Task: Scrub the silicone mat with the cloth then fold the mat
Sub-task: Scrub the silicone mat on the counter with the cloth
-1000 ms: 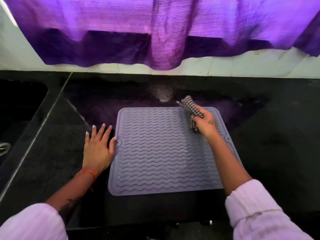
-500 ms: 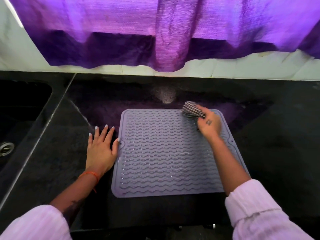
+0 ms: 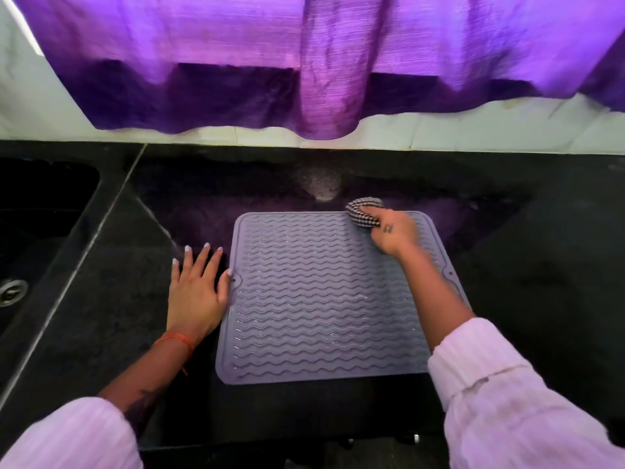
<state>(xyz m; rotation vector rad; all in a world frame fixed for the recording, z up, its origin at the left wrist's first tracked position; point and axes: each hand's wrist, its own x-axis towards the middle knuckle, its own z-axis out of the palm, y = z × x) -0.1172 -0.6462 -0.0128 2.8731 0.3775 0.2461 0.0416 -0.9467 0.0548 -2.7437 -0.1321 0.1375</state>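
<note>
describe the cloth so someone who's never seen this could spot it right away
Start at the black countertop and find the grey wavy-ribbed silicone mat lying flat on it. At the mat's far right corner, the right hand grips a bunched cloth. Its black-and-white check is the only pattern of that kind here.

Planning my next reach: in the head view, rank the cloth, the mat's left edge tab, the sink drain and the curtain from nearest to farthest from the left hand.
From the left hand:
1. Mat's left edge tab, by the thumb.
2. Cloth, at the mat's far right corner, and sink drain, far left: too close to call.
3. Curtain, hanging behind the counter.
</note>
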